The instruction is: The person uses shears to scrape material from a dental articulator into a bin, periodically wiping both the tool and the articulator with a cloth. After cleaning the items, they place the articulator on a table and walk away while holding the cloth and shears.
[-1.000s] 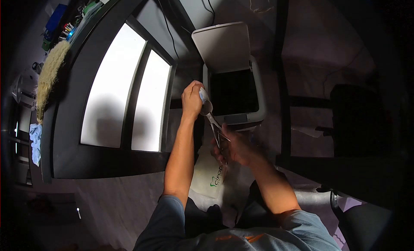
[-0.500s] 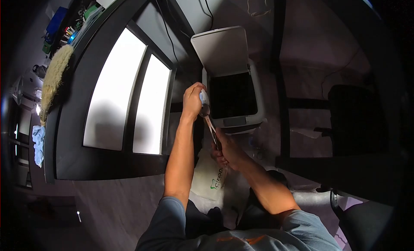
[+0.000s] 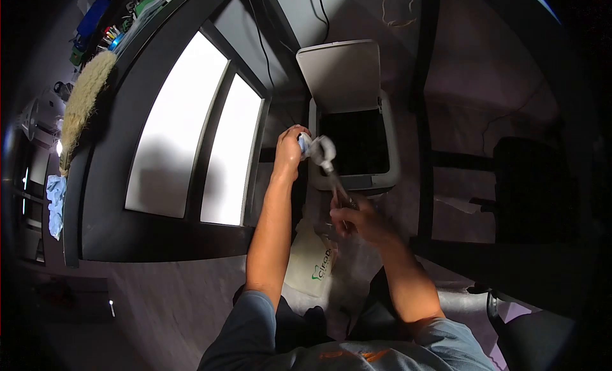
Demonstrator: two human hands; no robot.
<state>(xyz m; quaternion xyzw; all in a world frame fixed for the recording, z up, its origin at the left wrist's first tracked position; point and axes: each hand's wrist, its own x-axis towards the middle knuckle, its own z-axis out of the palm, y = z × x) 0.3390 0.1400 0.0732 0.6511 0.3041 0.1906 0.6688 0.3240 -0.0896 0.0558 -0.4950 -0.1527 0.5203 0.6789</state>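
Note:
My left hand [image 3: 289, 153] is closed around a crumpled white and light-blue wad [image 3: 304, 143], beside the left rim of the bin. My right hand [image 3: 357, 218] grips the handle of a long shiny tool [image 3: 338, 185] just in front of the bin. The tool's rounded, pale head [image 3: 325, 149] is smeared by motion and sits right beside the wad; I cannot tell its exact kind. Behind the hands stands a white bin [image 3: 389, 141] with its lid [image 3: 341, 74] raised and a dark inside.
At left is a dark cabinet or table frame [image 3: 159, 240] with bright white panels [image 3: 220, 148]. A tan feathery duster [image 3: 89, 103] and a light-blue cloth [image 3: 56, 202] lie along its far edge. A cream printed bag [image 3: 309, 262] is on the floor, with a dark chair [image 3: 532, 186] at right.
The tool's head has come away from my left hand, towards the bin opening, and my right hand has moved slightly right. The whole view has shifted a little.

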